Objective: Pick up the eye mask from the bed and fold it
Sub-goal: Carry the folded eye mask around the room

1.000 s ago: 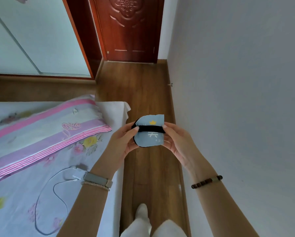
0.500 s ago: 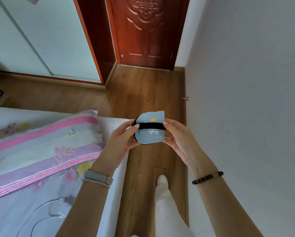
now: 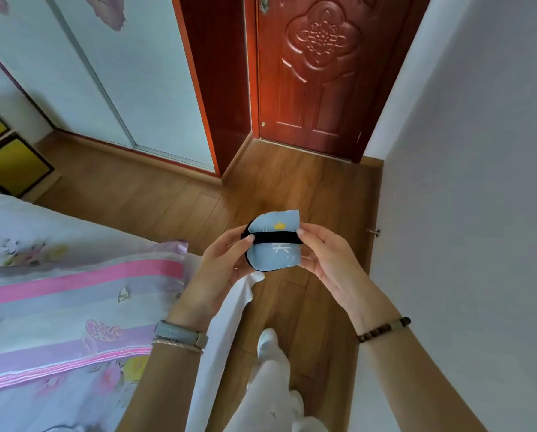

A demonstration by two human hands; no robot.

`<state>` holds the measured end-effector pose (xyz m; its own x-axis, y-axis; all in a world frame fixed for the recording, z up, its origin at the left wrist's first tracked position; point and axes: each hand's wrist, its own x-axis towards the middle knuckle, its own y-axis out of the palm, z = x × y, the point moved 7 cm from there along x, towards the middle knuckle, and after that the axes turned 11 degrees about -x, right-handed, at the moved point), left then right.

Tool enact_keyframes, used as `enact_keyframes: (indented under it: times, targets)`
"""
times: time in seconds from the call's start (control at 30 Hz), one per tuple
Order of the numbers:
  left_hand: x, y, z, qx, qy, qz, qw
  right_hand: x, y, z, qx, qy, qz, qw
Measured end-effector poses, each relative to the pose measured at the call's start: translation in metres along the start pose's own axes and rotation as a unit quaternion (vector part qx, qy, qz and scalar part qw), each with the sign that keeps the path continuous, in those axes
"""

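Folded eye mask [image 3: 275, 251], black strap across it, is pinched between left hand [image 3: 220, 266] and right hand [image 3: 329, 260], both grips closed on it, above the floor beside the bed [image 3: 74, 244].

The eye mask [image 3: 273, 244] is sitting folded in half, light blue with a small yellow crown at its twelve o'clock edge, black strap [image 3: 275, 237] crossing it from nine to three o'clock, black edging showing at nine.

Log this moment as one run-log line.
stage: fold held | eye mask: folded, black strap across, off the bed | left hand: grip on mask | right hand: grip on mask
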<state>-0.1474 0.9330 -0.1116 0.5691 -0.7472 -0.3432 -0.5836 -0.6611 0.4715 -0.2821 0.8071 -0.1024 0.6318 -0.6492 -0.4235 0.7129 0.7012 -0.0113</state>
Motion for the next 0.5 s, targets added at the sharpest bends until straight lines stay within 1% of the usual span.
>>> enact_keyframes:
  times: [0.1, 0.27, 0.5]
  targets:
    - [0.048, -0.001, -0.012, -0.023, 0.006, -0.021, 0.999, 0.051, 0.002, 0.019, -0.007, 0.002, 0.009, 1.000]
    - [0.139, -0.011, -0.045, -0.041, 0.023, -0.030, 0.998, 0.151, 0.018, 0.058, -0.022, 0.007, 0.035, 0.999]
    - [0.248, -0.029, -0.117, -0.076, 0.053, -0.071, 0.993, 0.281, 0.059, 0.137, -0.060, 0.005, 0.075, 0.995]
